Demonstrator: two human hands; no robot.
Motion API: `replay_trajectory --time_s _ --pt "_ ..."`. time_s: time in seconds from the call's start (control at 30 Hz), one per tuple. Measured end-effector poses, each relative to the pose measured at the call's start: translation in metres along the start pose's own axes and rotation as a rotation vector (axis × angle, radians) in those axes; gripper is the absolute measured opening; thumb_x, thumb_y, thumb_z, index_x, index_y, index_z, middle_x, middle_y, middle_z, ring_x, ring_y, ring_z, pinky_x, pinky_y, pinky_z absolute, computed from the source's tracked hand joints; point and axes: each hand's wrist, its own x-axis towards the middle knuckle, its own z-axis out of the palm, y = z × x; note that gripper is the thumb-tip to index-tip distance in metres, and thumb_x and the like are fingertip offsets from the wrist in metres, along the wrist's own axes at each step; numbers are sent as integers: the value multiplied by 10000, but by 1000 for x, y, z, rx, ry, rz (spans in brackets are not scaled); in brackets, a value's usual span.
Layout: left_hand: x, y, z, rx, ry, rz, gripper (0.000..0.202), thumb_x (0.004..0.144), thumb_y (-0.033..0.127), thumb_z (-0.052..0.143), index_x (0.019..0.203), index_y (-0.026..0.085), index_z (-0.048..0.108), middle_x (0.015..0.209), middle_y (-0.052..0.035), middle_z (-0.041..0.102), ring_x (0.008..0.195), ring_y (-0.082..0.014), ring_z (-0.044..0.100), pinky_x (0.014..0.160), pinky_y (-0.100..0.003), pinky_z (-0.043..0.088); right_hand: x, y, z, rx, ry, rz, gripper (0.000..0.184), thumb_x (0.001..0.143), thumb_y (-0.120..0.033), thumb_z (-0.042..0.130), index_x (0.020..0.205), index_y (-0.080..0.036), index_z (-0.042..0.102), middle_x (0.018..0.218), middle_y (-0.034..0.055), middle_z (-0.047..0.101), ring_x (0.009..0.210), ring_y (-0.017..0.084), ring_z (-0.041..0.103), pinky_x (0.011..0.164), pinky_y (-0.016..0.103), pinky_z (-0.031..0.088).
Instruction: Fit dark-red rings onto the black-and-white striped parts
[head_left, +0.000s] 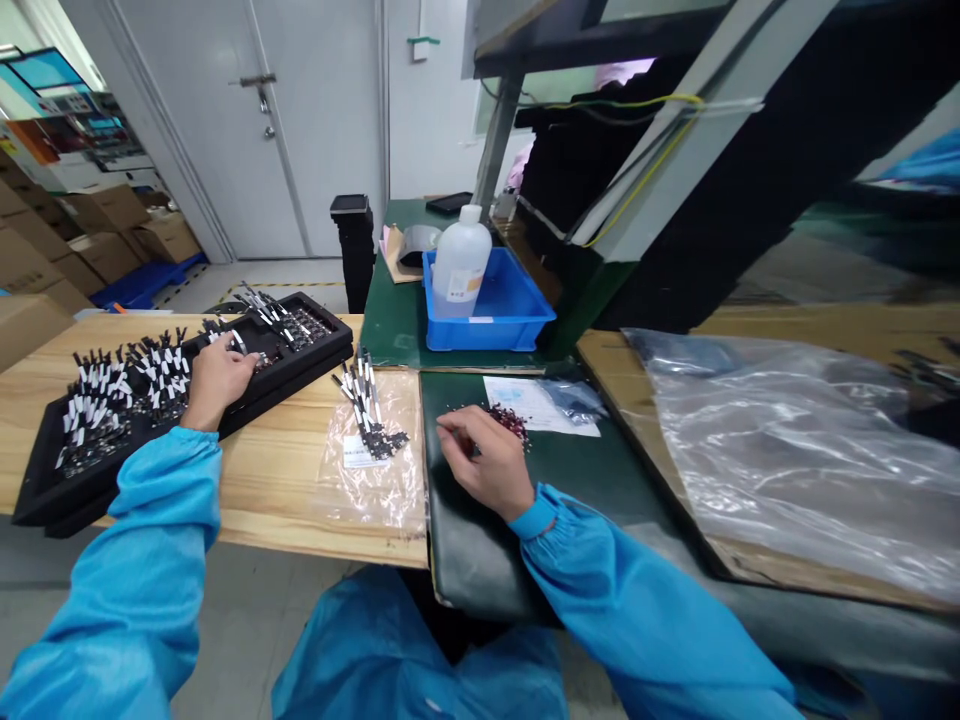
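Observation:
My left hand (220,378) reaches over the long black tray (259,392), its fingers bent down among small parts with black-and-white strips. What lies between those fingertips is hidden. Bunches of similar strip parts (159,375) stand in the tray's compartments. On a clear plastic bag (337,492) between my hands lies another bunch of strip parts (367,405). Over the green mat, my right hand (487,462) is curled with thumb and forefinger close together. Anything in that pinch is too small to make out. Beside its knuckles sits a pile of tiny dark red and black pieces (511,422).
A blue bin (491,335) holding a white plastic bottle (461,262) stands behind my right hand. A white paper sheet (559,415) lies under the small pieces. Clear plastic sheeting (787,460) covers a board at right. A slanted metal post (660,170) rises nearby.

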Motion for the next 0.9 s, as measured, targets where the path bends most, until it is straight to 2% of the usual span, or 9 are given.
replay_trajectory --time_s 0.2,0.3,0.37,0.43,0.53,0.6,0.7,0.8,0.9 --pt "-9 4 -3 225 105 215 494 798 397 654 1193 101 679 984 -153 703 1019 -338 632 973 -443 466 2 -1 -1 2 10 -6 96 935 -164 537 921 -203 623 757 26 596 589 142 505 599 286 445" --pt "-30 17 -2 178 155 354 461 856 394 594 1209 108 679 1064 -169 675 1070 -329 599 1019 -459 433 4 -1 -2 7 27 0 105 934 -163 533 908 -198 628 746 24 590 599 145 520 610 287 447" --pt "-53 32 2 71 40 441 387 898 382 555 1159 137 705 1011 -136 694 969 -288 635 944 -416 482 4 0 -2 10 44 22 107 931 -169 537 899 -200 634 731 20 587 604 148 527 618 289 450" --pt "-78 47 9 -35 -231 550 323 927 367 532 1083 165 731 944 -105 718 840 -243 661 838 -366 522 4 2 -2 17 58 55 103 928 -178 543 892 -202 636 727 19 593 607 149 530 624 289 452" --pt "-110 64 25 -92 -567 754 313 973 329 475 1093 198 733 1045 -112 732 950 -248 680 909 -380 529 4 5 -2 24 68 91 98 921 -180 549 885 -200 638 739 22 605 625 150 537 636 286 452" --pt "-125 69 38 -77 -580 831 362 988 342 461 1225 189 688 1263 -153 673 1182 -290 621 1056 -441 470 3 7 -2 21 65 101 98 917 -174 552 880 -194 641 748 25 607 640 150 542 648 284 452" --pt "-142 70 54 7 -581 848 568 987 460 471 1473 167 492 1582 -201 389 1475 -360 341 1192 -548 307 3 10 -2 15 53 114 101 914 -168 551 874 -187 643 754 25 607 652 149 547 661 278 451" --pt "-153 69 62 126 -694 834 686 988 564 418 1583 240 302 1674 -166 188 1546 -383 121 1201 -655 179 3 13 -2 15 50 126 97 908 -166 554 873 -190 641 760 23 613 661 149 555 666 274 452" --pt "-160 69 61 188 -750 841 694 990 599 379 1599 293 243 1683 -145 165 1551 -369 98 1199 -673 131 3 16 -1 20 47 129 91 899 -166 560 854 -196 633 762 20 617 660 148 558 669 274 451"
